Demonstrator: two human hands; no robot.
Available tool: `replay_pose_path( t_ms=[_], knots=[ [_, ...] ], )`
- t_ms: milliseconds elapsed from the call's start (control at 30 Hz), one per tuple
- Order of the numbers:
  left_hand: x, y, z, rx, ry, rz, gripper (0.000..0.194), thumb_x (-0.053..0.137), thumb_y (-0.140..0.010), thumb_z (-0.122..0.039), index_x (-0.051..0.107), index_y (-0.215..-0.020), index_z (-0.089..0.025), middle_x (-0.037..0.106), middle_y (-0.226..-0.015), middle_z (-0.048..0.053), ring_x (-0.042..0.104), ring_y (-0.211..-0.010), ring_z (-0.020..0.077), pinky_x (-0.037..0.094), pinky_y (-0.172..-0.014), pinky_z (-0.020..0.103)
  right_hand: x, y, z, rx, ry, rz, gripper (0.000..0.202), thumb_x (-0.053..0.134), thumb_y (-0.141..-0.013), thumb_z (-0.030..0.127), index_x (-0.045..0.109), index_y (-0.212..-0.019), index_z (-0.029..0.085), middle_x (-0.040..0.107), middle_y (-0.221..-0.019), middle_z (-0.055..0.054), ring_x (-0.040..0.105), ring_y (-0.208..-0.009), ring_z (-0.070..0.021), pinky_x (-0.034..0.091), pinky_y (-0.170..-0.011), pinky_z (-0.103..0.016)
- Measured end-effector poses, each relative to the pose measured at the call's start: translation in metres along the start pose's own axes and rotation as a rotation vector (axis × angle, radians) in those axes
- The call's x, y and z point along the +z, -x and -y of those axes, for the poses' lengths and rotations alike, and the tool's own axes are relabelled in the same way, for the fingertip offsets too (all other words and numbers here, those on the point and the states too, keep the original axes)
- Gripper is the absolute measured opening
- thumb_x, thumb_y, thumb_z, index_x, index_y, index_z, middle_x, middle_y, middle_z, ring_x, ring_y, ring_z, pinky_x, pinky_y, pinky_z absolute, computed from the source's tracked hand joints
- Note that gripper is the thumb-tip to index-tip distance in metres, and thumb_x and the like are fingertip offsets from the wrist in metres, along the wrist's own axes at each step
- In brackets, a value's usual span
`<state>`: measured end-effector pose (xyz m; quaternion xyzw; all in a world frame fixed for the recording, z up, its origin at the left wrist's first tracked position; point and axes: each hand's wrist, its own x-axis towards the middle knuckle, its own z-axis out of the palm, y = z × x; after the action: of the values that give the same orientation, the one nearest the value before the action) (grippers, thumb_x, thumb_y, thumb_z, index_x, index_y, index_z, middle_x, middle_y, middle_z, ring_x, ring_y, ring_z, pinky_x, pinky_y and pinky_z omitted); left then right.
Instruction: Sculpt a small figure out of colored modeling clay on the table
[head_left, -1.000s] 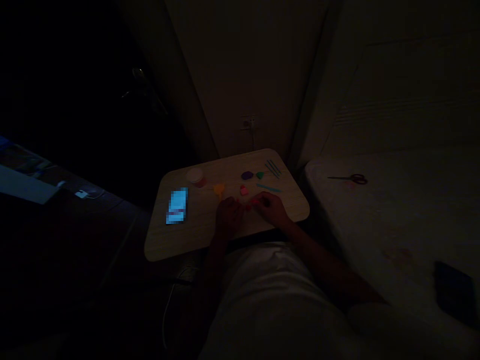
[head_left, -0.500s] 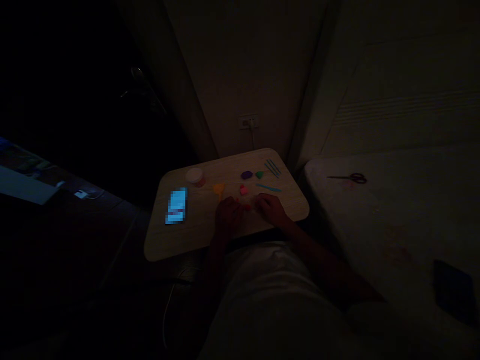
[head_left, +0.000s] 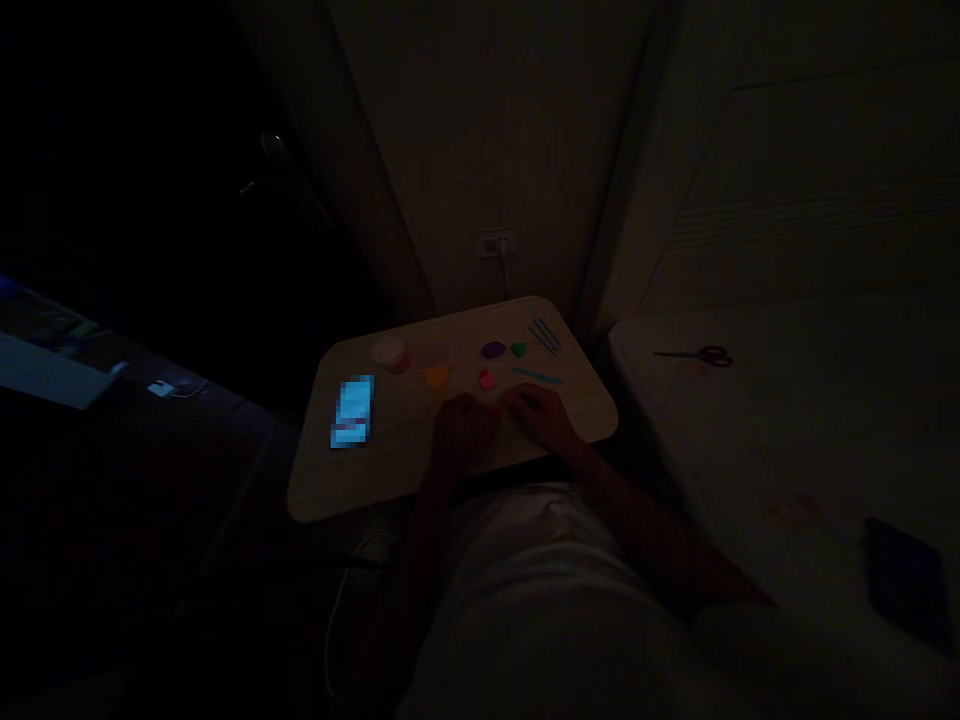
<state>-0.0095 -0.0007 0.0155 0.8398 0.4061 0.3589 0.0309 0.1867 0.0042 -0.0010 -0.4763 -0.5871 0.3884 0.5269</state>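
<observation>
The room is very dark. My left hand [head_left: 460, 430] and my right hand [head_left: 544, 414] rest close together on the near edge of a small light wooden table [head_left: 375, 480]. Their fingertips meet over a small red clay piece [head_left: 497, 407] that barely shows. Just beyond my fingers lie a pink clay piece [head_left: 487, 380], an orange clay piece [head_left: 437, 376], a purple lump [head_left: 493, 349] and a green bit [head_left: 518, 349]. A teal stick tool [head_left: 537, 375] lies right of the pink piece.
A lit phone [head_left: 352, 410] lies on the table's left side, with a white-lidded tub [head_left: 390, 353] behind it. Thin teal tools [head_left: 547, 335] sit at the far right corner. Scissors [head_left: 694, 356] and a dark flat object [head_left: 904, 582] lie on the bed at right.
My hands have drawn closer together, and the red clay between them is now almost covered. The light has dimmed slightly.
</observation>
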Motion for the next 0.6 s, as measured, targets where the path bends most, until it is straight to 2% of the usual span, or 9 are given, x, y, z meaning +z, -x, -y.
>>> replay_pose_path(
  t_ms=[167, 267, 400, 467, 533, 600],
  knots=[
    [0.0007, 0.0014, -0.0001, 0.011, -0.019, -0.002, 0.018, 0.059, -0.098, -0.033, 0.072, -0.095, -0.021, 0.070, -0.092, 0.009, 0.063, -0.092, 0.0253, 0.050, -0.086, 0.042, -0.0023, 0.0008, 0.0042, 0.026, 0.022, 0.047, 0.033, 0.057, -0.092, 0.044, 0.068, -0.072, 0.020, 0.068, -0.069, -0.002, 0.059, -0.065, -0.0164, 0.045, -0.065, -0.028],
    [-0.0018, 0.0005, -0.0019, -0.009, 0.010, 0.049, 0.017, 0.055, -0.096, -0.026, 0.071, -0.097, -0.021, 0.069, -0.094, 0.009, 0.063, -0.094, 0.0251, 0.050, -0.089, 0.042, -0.0028, 0.0016, 0.0042, 0.038, -0.003, 0.060, 0.035, 0.053, -0.096, 0.046, 0.068, -0.076, 0.021, 0.062, -0.063, 0.000, 0.054, -0.058, -0.0152, 0.041, -0.059, -0.028],
    [-0.0061, 0.0000, -0.0054, 0.002, 0.002, 0.115, 0.018, 0.059, -0.089, -0.027, 0.068, -0.103, -0.021, 0.066, -0.101, 0.010, 0.061, -0.101, 0.0280, 0.048, -0.093, 0.044, -0.0028, 0.0007, 0.0027, -0.017, 0.010, -0.010, 0.029, 0.052, -0.096, 0.044, 0.066, -0.083, 0.021, 0.061, -0.068, -0.001, 0.055, -0.065, -0.0173, 0.044, -0.065, -0.029],
    [-0.0074, 0.0009, -0.0051, -0.006, -0.019, 0.094, 0.028, 0.060, -0.084, -0.026, 0.065, -0.111, -0.020, 0.065, -0.103, 0.011, 0.060, -0.102, 0.0294, 0.047, -0.095, 0.047, -0.0028, -0.0002, 0.0009, -0.032, 0.013, -0.062, 0.027, 0.051, -0.096, 0.043, 0.064, -0.086, 0.022, 0.061, -0.072, -0.001, 0.055, -0.070, -0.0183, 0.045, -0.068, -0.030],
    [-0.0077, 0.0020, -0.0036, -0.055, -0.035, 0.019, 0.034, 0.059, -0.083, -0.024, 0.062, -0.116, -0.020, 0.063, -0.103, 0.011, 0.059, -0.102, 0.0296, 0.046, -0.095, 0.047, -0.0023, -0.0008, -0.0019, -0.035, 0.008, -0.093, 0.024, 0.051, -0.097, 0.042, 0.063, -0.091, 0.022, 0.059, -0.075, -0.001, 0.054, -0.070, -0.0183, 0.045, -0.069, -0.031],
    [-0.0070, 0.0023, -0.0022, -0.136, -0.057, -0.066, 0.028, 0.057, -0.085, -0.024, 0.061, -0.112, -0.020, 0.063, -0.102, 0.011, 0.060, -0.101, 0.0292, 0.046, -0.094, 0.046, -0.0012, -0.0009, -0.0054, -0.035, -0.006, -0.108, 0.022, 0.051, -0.097, 0.041, 0.062, -0.095, 0.023, 0.058, -0.076, -0.001, 0.053, -0.069, -0.0177, 0.045, -0.067, -0.030]
  ],
)
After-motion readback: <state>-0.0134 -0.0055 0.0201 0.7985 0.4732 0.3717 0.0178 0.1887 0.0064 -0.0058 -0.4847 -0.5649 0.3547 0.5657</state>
